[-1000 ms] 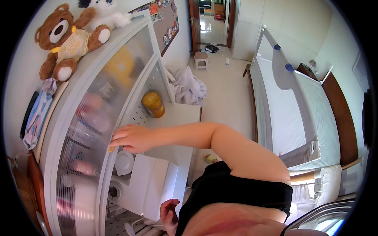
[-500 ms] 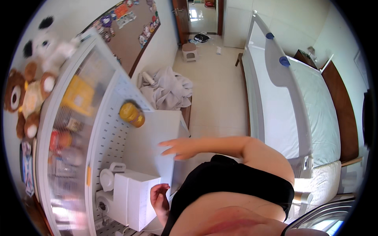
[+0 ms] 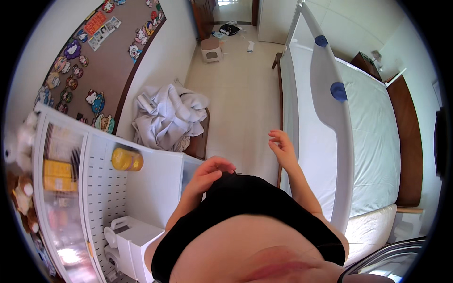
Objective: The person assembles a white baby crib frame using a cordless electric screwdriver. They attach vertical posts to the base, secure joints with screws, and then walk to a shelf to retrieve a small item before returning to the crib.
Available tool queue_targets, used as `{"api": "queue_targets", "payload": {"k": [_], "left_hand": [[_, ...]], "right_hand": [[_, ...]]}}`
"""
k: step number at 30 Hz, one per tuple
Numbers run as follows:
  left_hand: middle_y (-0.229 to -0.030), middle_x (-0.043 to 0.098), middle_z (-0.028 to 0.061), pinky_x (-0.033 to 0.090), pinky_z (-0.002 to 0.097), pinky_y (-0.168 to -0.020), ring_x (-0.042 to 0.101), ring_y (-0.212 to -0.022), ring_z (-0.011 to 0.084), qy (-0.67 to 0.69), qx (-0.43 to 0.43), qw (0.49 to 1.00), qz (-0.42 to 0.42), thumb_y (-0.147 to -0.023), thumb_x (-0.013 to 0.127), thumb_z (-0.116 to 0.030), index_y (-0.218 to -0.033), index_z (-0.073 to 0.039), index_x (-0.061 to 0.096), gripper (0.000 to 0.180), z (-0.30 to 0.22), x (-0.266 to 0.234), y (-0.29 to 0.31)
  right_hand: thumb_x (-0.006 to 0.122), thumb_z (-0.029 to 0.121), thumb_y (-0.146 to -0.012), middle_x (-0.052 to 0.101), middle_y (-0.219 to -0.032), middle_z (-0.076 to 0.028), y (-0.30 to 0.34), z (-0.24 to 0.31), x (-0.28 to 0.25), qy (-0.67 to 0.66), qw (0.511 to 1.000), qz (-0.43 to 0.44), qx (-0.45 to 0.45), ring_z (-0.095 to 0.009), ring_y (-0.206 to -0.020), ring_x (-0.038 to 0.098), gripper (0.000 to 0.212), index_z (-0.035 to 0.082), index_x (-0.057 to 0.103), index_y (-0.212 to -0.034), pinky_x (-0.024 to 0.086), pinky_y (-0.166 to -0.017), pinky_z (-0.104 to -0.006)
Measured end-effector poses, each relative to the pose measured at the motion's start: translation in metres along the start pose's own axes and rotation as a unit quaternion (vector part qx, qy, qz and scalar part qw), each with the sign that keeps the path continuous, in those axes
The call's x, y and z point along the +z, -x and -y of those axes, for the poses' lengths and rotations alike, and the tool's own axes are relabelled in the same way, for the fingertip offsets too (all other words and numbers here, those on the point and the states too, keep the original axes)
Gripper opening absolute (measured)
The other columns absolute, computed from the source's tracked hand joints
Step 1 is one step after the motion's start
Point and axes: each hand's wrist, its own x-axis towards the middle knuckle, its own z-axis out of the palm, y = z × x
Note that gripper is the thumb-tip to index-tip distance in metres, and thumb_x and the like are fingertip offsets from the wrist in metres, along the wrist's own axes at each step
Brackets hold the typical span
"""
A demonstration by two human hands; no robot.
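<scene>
My left hand (image 3: 213, 173) is in front of my black top, just off the right edge of the white desk (image 3: 158, 181). Its fingers bend loosely with the thumb apart, and nothing shows in them. My right hand (image 3: 282, 150) is raised over the gap between the desk and the bed, fingers apart and holding nothing. On the desk, by the pegboard (image 3: 104, 188), stands a yellow jar (image 3: 126, 159) with a star on it. A white boxy thing (image 3: 141, 236) sits nearer me on the desk, beside my left arm.
A crumpled grey blanket (image 3: 165, 118) lies on a low brown seat past the desk. Right of me runs a bed (image 3: 373, 137) with a grey guard rail (image 3: 325, 85). Farther along the floor stand a small stool (image 3: 211, 49) and a black bag (image 3: 230, 29) near the doorway.
My view has turned and my body now faces the floor gap. The right hand has swung away from over the desk to the right; the left hand has come forward. Both remain without anything.
</scene>
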Motion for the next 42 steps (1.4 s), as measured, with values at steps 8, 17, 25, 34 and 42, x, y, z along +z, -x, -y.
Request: {"api": "queue_targets", "payload": {"k": [8, 17, 25, 34, 42], "left_hand": [[-0.100, 0.055, 0.0129, 0.039, 0.0344, -0.085, 0.052, -0.093, 0.0208, -0.001, 0.010, 1.000, 0.001, -0.081, 0.052, -0.018, -0.106, 0.000, 0.048, 0.031, -0.005, -0.077, -0.105], [-0.117, 0.049, 0.0176, 0.029, 0.0434, -0.097, 0.043, -0.113, 0.0298, -0.010, 0.138, 0.989, 0.057, -0.084, 0.047, -0.024, -0.116, 0.005, 0.045, 0.043, -0.076, -0.174, -0.289], [-0.112, 0.049, 0.0286, 0.037, 0.0479, -0.089, 0.049, -0.105, 0.0340, 0.027, 0.273, 0.849, 0.451, -0.088, 0.038, -0.044, -0.112, 0.001, 0.051, 0.053, -0.174, -0.090, -0.469], [-0.089, 0.056, 0.0279, 0.037, 0.0453, -0.087, 0.055, -0.089, 0.0396, 0.013, 0.431, 0.816, 0.385, -0.088, 0.028, -0.033, -0.083, 0.011, 0.056, 0.052, -0.196, -0.053, -0.614], [-0.103, 0.049, 0.0342, 0.028, 0.0455, -0.095, 0.047, -0.103, 0.0411, 0.124, 0.332, 0.795, 0.492, -0.090, 0.014, -0.039, -0.099, 0.016, 0.050, 0.067, -0.192, -0.093, -0.768]], "right_hand": [[0.056, 0.009, -0.080, 0.053, -0.105, -0.001, -0.087, -0.040, -0.008, -0.058, 0.997, -0.026, 0.036, -0.010, -0.083, 0.052, 0.022, 0.009, 0.054, -0.102, 0.039, -0.071, -0.0247], [0.055, 0.009, -0.080, 0.055, -0.099, -0.001, -0.274, -0.026, -0.033, -0.036, 0.998, -0.056, -0.002, -0.010, -0.082, 0.051, 0.019, 0.008, 0.055, -0.100, 0.039, -0.072, -0.0245], [0.055, 0.008, -0.080, 0.056, -0.098, -0.001, -0.371, -0.052, -0.080, -0.026, 0.989, -0.123, 0.073, -0.011, -0.082, 0.051, 0.021, 0.006, 0.055, -0.101, 0.040, -0.073, -0.0250], [0.054, 0.005, -0.081, 0.058, -0.093, -0.003, -0.520, -0.092, -0.148, -0.081, 0.975, -0.194, 0.066, -0.009, -0.080, 0.052, 0.020, 0.003, 0.055, -0.101, 0.041, -0.073, -0.0221], [0.054, 0.006, -0.082, 0.055, -0.090, -0.001, -0.666, -0.089, -0.181, 0.004, 0.995, -0.103, -0.006, -0.009, -0.081, 0.051, 0.016, 0.004, 0.056, -0.098, 0.041, -0.072, -0.0229]]}}
